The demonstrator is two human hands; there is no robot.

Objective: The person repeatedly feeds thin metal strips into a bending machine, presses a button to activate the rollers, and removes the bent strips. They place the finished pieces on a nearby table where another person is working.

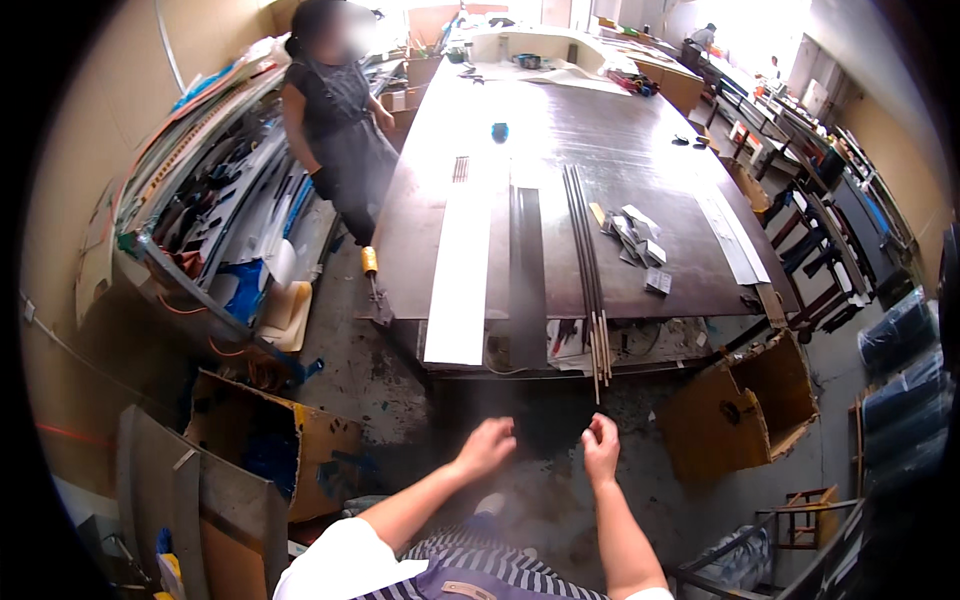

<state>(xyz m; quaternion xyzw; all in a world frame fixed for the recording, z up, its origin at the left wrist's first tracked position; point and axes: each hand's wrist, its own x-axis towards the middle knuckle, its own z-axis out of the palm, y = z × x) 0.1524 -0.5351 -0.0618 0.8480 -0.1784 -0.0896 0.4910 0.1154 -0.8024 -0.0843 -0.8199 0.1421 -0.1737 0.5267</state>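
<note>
Both my hands are in front of the table's near edge. My left hand (488,447) is half curled, with its fingers drawn together; whether something small is in them cannot be seen. My right hand (601,447) has its fingers bent into a pinch, just below the near end of one thin rod. What those fingers hold, if anything, is too small to make out. Several long dark rods (583,250) lie side by side, their lighter ends past the table edge. Left of them are a dark strip (526,270) and a wide white strip (461,270), both overhanging the edge.
Small grey pieces (632,235) lie scattered on the brown table (560,120). White strips (730,235) lie at its right. A person (340,120) stands left of the table. Cardboard boxes (700,420) stand on the floor at both sides; a loaded rack (230,220) is left.
</note>
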